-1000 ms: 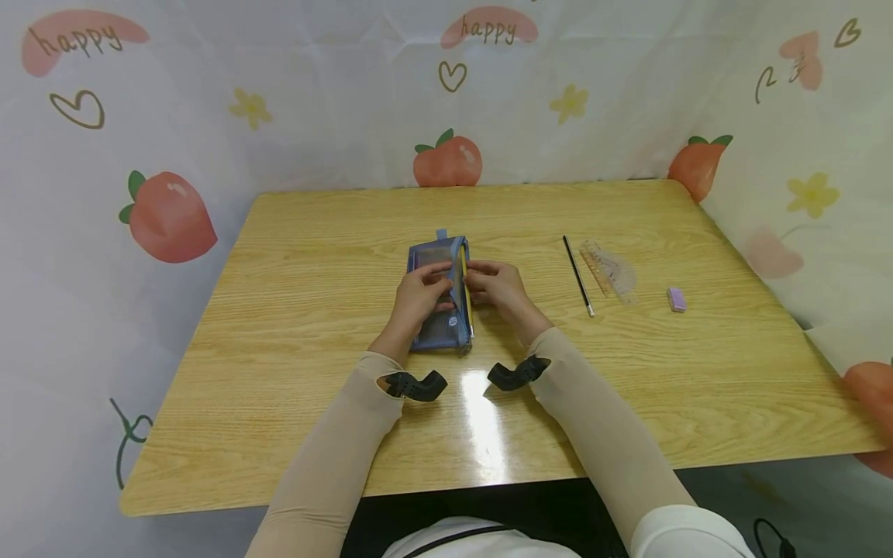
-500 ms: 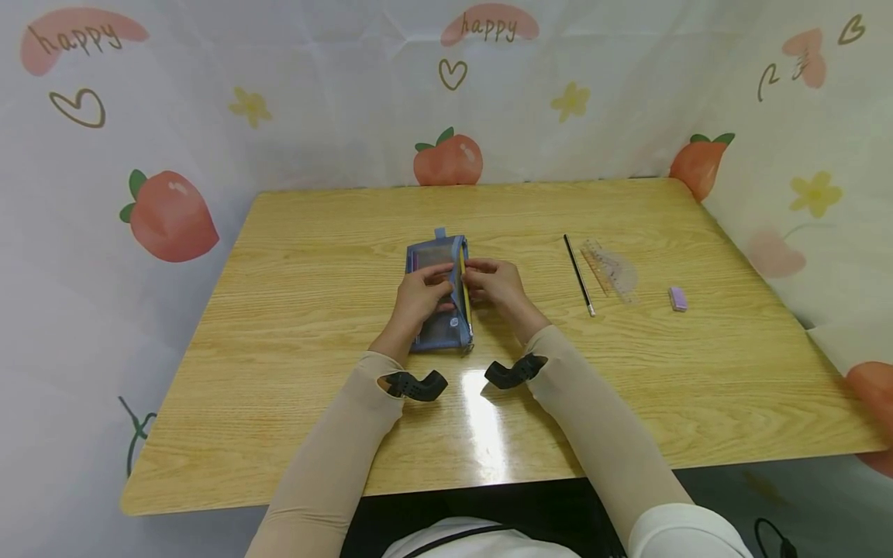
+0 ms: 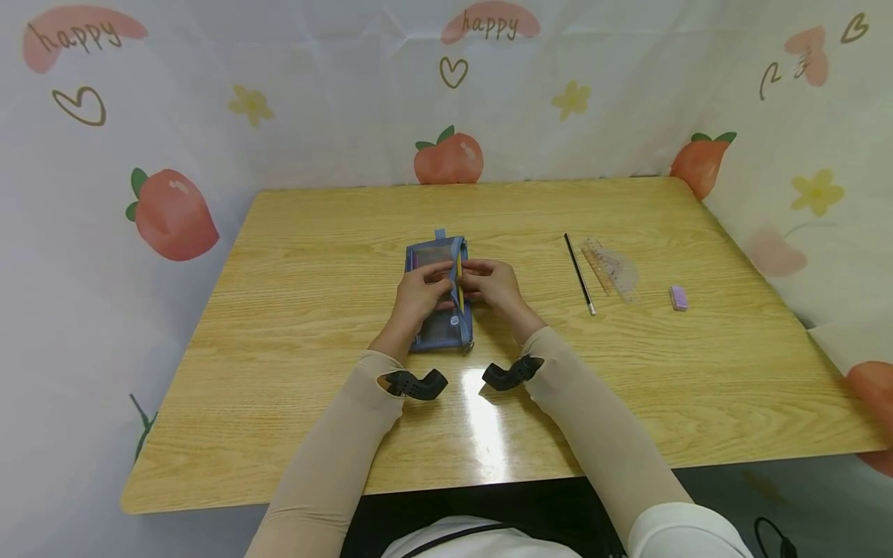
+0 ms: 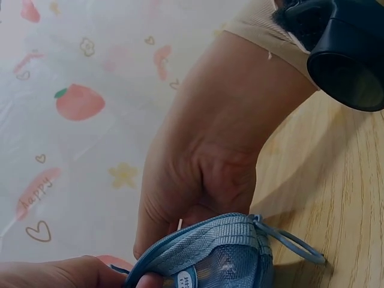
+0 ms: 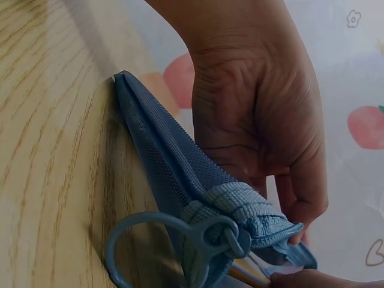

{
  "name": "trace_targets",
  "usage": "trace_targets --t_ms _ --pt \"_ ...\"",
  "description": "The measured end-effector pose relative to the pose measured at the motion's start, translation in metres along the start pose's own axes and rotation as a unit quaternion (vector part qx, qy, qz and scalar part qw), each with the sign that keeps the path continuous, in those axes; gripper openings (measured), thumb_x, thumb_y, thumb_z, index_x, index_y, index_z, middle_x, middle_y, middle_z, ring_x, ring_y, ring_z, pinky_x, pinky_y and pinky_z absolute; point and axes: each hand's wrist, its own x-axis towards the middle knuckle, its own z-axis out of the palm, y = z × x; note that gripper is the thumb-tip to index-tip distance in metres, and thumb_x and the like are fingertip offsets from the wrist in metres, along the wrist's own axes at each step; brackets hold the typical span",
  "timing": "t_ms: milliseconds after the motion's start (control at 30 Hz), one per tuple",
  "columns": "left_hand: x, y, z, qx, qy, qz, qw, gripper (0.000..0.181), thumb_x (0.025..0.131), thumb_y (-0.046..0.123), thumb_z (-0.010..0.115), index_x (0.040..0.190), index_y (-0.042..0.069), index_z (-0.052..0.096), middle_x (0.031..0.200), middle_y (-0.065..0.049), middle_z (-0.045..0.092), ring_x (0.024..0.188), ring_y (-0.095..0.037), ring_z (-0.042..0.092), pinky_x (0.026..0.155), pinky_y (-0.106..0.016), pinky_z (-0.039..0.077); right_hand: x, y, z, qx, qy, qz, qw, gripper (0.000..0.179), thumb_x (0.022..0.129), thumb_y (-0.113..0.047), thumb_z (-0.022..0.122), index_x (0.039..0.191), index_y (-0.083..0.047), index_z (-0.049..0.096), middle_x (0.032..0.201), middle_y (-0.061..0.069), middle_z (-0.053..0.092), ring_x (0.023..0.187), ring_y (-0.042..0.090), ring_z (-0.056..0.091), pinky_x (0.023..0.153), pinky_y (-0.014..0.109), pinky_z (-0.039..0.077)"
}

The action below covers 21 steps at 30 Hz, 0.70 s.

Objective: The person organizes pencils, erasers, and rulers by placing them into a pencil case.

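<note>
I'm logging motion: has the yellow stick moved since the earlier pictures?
Yes: the yellow stick has moved left, away from the stationary black pencil, into the opening of the blue pouch.

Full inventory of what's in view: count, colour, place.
Blue mesh zip pouch: one, blue, table centre
Slim yellow pencil-like stick: one, yellow, in the pouch's opening
Black pencil: one, black with white end, right of the pouch
Clear plastic drawing pieces: count unclear, transparent, right of the pencil
Purple eraser-like block: one, purple, table's right side
Wood-grain table: one, light brown, beneath these
Peach-print cloth backdrop: count unclear, white, around the table
Black cable: one, black, lower right corner
White shirt: one, white, bottom edge
Beige sleeves: two, beige, forearms
Black wrist cameras: two, black, wrists
Left hand: one, bare, pinching pouch's edge
Right hand: one, bare, at the stick
</note>
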Motion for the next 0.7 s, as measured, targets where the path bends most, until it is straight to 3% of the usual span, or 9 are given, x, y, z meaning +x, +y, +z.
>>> trace_targets --t_ms 267,500,600,700 --pt "0.002 -0.003 0.000 -0.004 0.009 0.006 0.9999 0.038 0.082 0.001 0.057 0.118 0.012 0.060 0.108 -0.009 0.058 0.087 -0.023 0.061 0.066 -0.035 0.056 -0.004 -0.001 -0.001 0.004 -0.017 -0.018 0.9997 0.031 0.083 -0.004 0.062 0.113 0.003 0.060 0.106 0.018 0.060 0.080 0.023 0.064 0.074 0.038 0.054" --pt "0.003 -0.003 0.000 -0.005 0.009 0.007 0.9999 0.038 0.082 0.001 0.057 0.118 0.012 0.060 0.110 -0.008 0.057 0.085 -0.022 0.060 0.065 -0.034 0.056 -0.007 -0.003 -0.002 -0.010 -0.014 -0.024 0.9996 0.027 0.085 -0.006 0.060 0.111 0.003 0.061 0.104 0.019 0.061 0.084 0.029 0.063 0.074 0.039 0.054" --pt "0.003 -0.003 0.000 -0.008 0.011 0.006 0.9999 0.038 0.082 0.001 0.057 0.118 0.011 0.060 0.110 -0.010 0.057 0.083 -0.022 0.061 0.065 -0.034 0.056 -0.008 -0.005 -0.007 -0.057 -0.014 -0.033 0.9977 0.026 0.085 -0.006 0.060 0.110 0.003 0.061 0.102 0.018 0.061 0.084 0.030 0.063 0.072 0.037 0.055" --pt "0.002 -0.003 -0.001 -0.005 0.015 0.007 0.9999 0.038 0.082 0.000 0.057 0.119 0.011 0.060 0.112 -0.011 0.056 0.083 -0.023 0.061 0.063 -0.033 0.056 -0.007 -0.008 -0.020 -0.140 -0.011 -0.068 0.9878 0.026 0.085 -0.007 0.060 0.109 0.002 0.062 0.099 0.016 0.062 0.083 0.030 0.063 0.068 0.036 0.056"
